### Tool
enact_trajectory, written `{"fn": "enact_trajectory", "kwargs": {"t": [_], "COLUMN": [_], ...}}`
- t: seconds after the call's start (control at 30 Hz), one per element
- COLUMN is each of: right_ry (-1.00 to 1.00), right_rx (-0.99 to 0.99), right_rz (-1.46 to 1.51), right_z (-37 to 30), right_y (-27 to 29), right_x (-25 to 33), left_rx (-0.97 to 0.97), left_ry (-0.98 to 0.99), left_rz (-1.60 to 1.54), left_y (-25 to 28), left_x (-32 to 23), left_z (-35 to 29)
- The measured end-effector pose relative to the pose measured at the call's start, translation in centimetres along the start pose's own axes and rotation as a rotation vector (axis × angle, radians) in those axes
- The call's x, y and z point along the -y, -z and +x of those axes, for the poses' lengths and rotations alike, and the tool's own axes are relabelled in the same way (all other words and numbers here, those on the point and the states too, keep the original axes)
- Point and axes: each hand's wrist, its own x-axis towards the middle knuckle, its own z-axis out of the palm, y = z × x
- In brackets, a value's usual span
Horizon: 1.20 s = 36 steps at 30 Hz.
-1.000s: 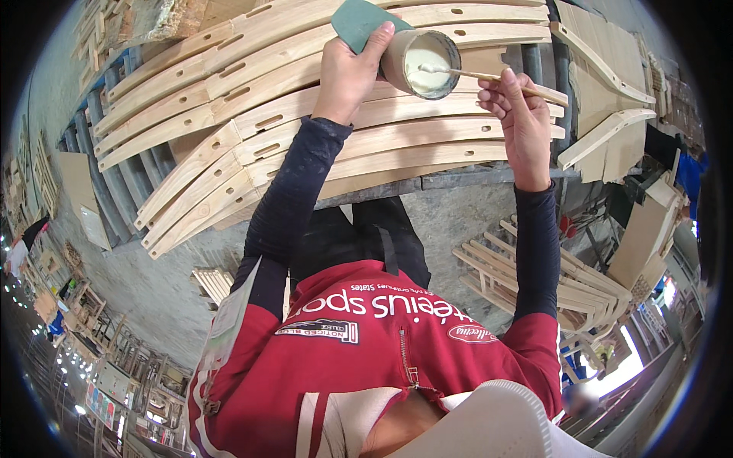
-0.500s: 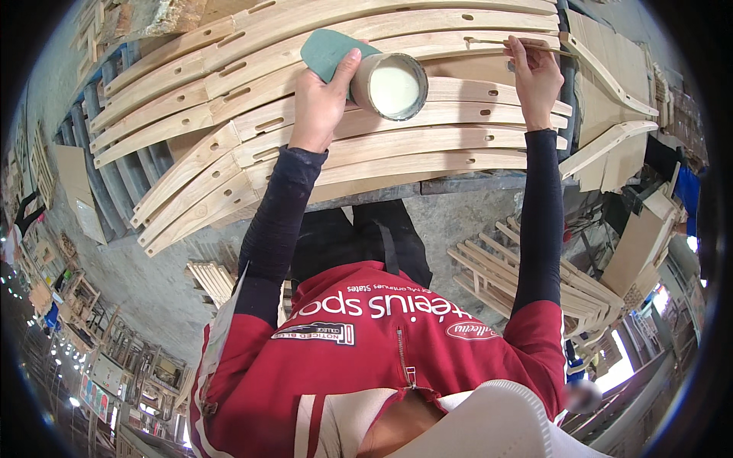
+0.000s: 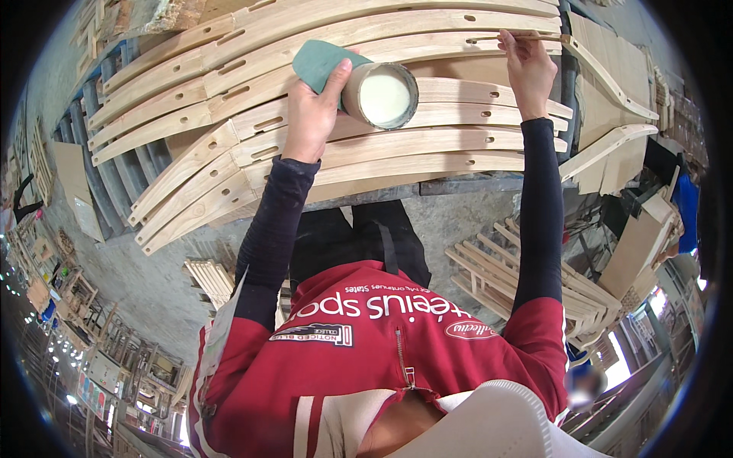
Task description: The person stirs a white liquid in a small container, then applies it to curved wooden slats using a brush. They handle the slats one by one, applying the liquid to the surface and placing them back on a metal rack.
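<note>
My left hand (image 3: pixel 311 114) is wrapped round a round cup (image 3: pixel 351 90) of creamy white liquid (image 3: pixel 384 97). A rounded green flap (image 3: pixel 324 65) sticks out past my thumb on the cup's left side; I cannot tell whether it is part of the cup. My right hand (image 3: pixel 529 75) pinches a thin brown stick (image 3: pixel 538 37) between thumb and fingers. The stick lies nearly level, its left tip by a small oval slot in a curved pale wooden slat (image 3: pixel 412 48). Whether the tip sits inside the slot is too small to tell.
More curved slats (image 3: pixel 343 169) with slots lie in rows on the bench before me. Two angled wooden pieces (image 3: pixel 607 150) rest on cardboard (image 3: pixel 611 76) at the right. Slatted wooden frames (image 3: pixel 527 275) stand on the concrete floor (image 3: pixel 450 221) below.
My left hand and the cup have shifted slightly left and nearer to me. My right hand has moved a little left and turned, still pinching the stick.
</note>
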Motion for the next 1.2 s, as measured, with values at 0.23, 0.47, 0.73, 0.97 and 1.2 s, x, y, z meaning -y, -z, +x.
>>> {"fn": "enact_trajectory", "kwargs": {"t": [0.23, 0.47, 0.73, 0.97, 1.2], "right_ry": [-0.001, -0.047, -0.086, -0.053, 0.032], "right_rx": [0.04, 0.056, 0.043, -0.03, 0.082], "right_rz": [0.037, 0.007, 0.069, 0.197, -0.212], "right_z": [0.4, 0.3, 1.1, 3.3, 4.9], "right_y": [-0.2, 0.5, 1.9, 0.5, -0.9], "right_x": [-0.5, 0.1, -0.7, -1.1, -1.3], "left_rx": [-0.044, -0.049, -0.033, -0.042, -0.088], "left_ry": [0.089, 0.027, 0.032, 0.022, 0.046], "left_rz": [-0.068, -0.011, 0.018, -0.011, -0.048], "left_y": [0.0, 0.7, 1.0, 0.6, 0.5], "left_x": [-0.8, 0.1, 0.4, 0.8, 0.3], "left_z": [-0.6, -0.4, -0.5, -0.3, -0.6]}}
